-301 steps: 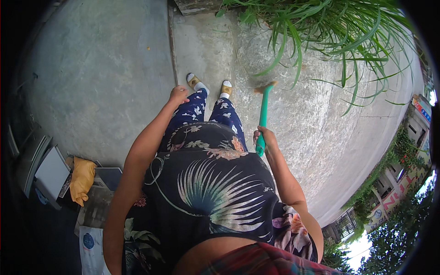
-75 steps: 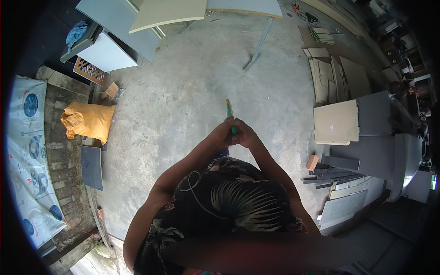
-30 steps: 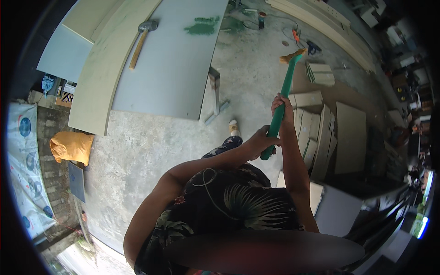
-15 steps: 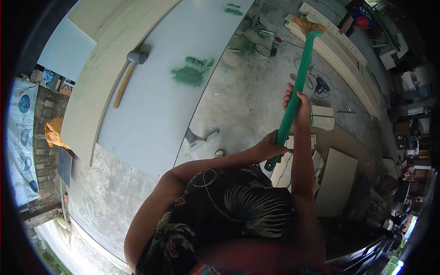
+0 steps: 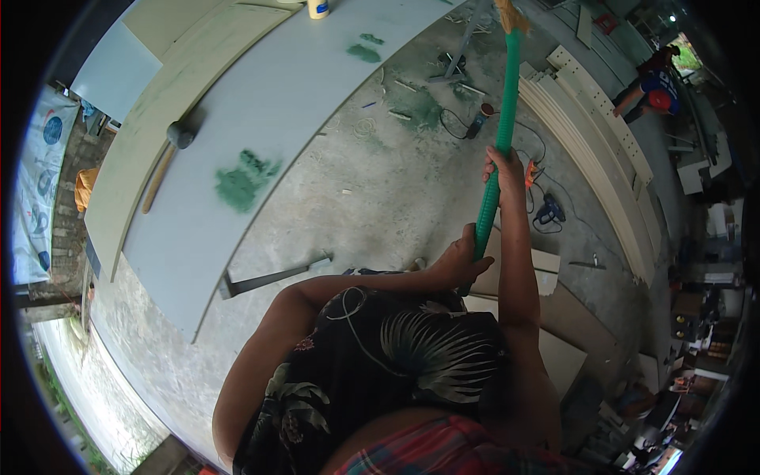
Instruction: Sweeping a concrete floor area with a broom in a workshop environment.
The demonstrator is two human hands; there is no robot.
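Note:
A broom with a long green ribbed handle [image 5: 511,87] and tan bristles stretches away from me, its bristle end cut off by the top edge. My right hand [image 5: 507,172] is wrapped round the middle of the handle. Lower down, near my body, my left hand [image 5: 461,260] is closed round the handle's near end, part of which is hidden by that hand. To the left lies a large pale grey panel [image 5: 293,111] with green dusty patches [image 5: 245,184]. A mallet [image 5: 180,134] with a dark head and wooden handle rests on it.
Long cream boards [image 5: 586,150] are stacked at the right, with a co-worker [image 5: 659,99] bending beyond them. A corded blue power tool [image 5: 549,209] and another corded tool [image 5: 480,120] lie on the concrete floor. A bottle [image 5: 318,9] stands on the panel's far end.
My view has shifted right, so the panel and mallet sit farther left. The broom's bristle end has moved farther away and slightly left, with both hands still on the handle.

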